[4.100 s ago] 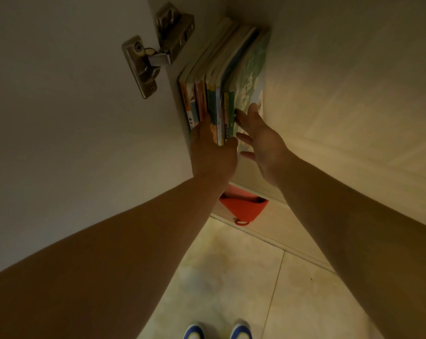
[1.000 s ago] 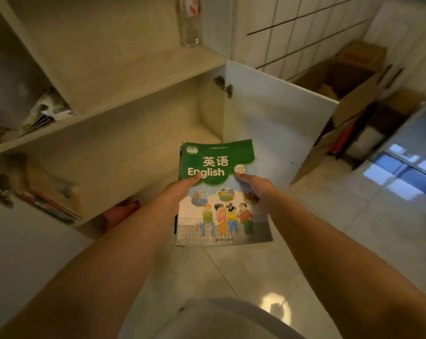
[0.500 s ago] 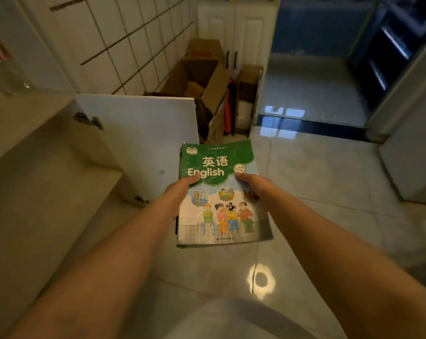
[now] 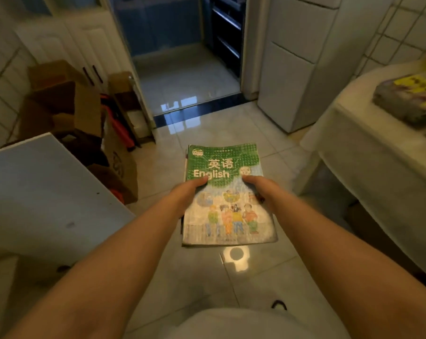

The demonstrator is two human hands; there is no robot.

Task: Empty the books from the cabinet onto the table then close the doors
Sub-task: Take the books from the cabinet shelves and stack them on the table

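Since half a second ago the view has swung right: the cabinet interior is gone, and the table with a book pile on it has come in at right. The books, a thin stack topped by a green "English" cover with cartoon children, stay level over the floor. The left hand and right hand clamp its sides, thumbs on top. The open door stands left.
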